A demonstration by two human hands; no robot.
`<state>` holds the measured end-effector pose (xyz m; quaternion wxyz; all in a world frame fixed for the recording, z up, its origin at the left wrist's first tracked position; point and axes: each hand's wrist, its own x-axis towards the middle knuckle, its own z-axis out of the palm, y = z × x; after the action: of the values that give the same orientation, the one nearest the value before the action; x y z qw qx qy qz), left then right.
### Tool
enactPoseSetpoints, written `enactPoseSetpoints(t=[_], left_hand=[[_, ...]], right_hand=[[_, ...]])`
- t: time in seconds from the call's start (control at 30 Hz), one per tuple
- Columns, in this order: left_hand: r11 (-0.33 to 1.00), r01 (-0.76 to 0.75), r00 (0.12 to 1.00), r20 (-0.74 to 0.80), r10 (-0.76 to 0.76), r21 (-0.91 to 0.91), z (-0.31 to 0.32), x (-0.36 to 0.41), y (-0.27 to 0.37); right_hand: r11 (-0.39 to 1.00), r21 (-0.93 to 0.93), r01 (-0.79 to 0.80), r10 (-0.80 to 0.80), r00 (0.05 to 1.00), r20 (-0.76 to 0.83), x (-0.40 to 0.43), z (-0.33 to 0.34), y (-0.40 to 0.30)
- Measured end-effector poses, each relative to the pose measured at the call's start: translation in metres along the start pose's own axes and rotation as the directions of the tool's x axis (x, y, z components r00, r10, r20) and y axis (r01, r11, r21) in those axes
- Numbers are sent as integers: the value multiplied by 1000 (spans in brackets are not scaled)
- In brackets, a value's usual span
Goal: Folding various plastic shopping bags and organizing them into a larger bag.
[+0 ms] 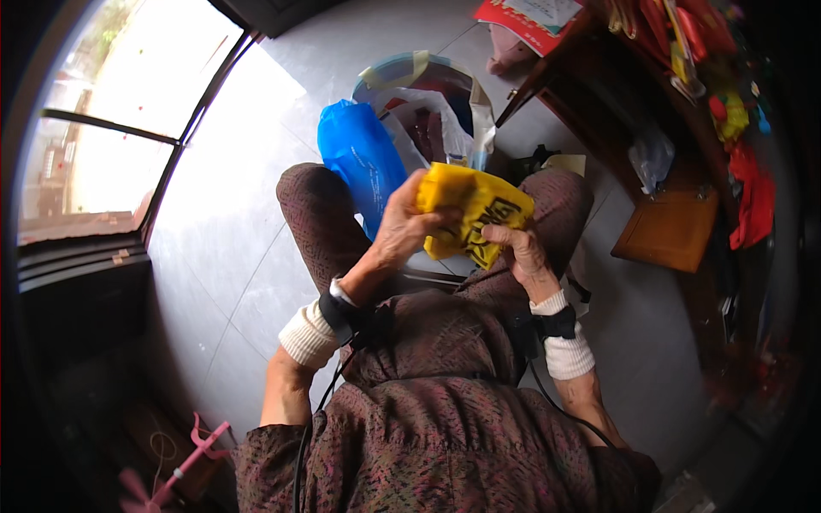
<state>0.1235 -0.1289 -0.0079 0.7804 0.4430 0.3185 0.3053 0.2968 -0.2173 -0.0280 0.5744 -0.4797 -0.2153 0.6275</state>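
Both my hands hold a folded yellow plastic bag [478, 199] with black writing above my lap. My left hand [410, 215] grips its left side, with the thumb across the front. At the lower right edge, my right hand [523, 253] pinches it with the thumb on top. Left of the yellow bag, a blue bag [362, 151] with pale writing leans against a round tub [378, 72] on the floor beyond my knees. A white plastic bag [401, 122] and dark red items lie inside the tub; its near side is partly hidden.
At the right stands a dark wooden cabinet [577, 115] with a brown door panel [670, 227] open and a clear plastic bag [651, 157] inside. Red printed paper [532, 29] lies at the top. A glass door [122, 128] is at the left, a pink fan-like object [199, 452] lower left.
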Motion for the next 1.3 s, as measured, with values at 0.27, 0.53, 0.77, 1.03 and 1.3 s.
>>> enactPoseSetpoints(t=[0.27, 0.53, 0.77, 1.03, 1.3], left_hand=[[871, -104, 990, 129, 47, 480, -61, 77, -2], [100, -199, 976, 188, 110, 975, -74, 181, -18], [125, -294, 955, 285, 84, 948, -97, 150, -51], [191, -303, 951, 283, 125, 934, -92, 125, -40], [216, -301, 954, 291, 77, 929, -85, 127, -34]], right_hand=[[835, -529, 151, -382, 851, -359, 46, -36, -85], [552, -759, 344, -576, 816, -49, 158, 17, -78], [94, -968, 234, -566, 812, 142, 216, -29, 0], [-736, -677, -3, -133, 981, 140, 229, -22, 63], [-217, -966, -141, -207, 974, -96, 275, -67, 19]])
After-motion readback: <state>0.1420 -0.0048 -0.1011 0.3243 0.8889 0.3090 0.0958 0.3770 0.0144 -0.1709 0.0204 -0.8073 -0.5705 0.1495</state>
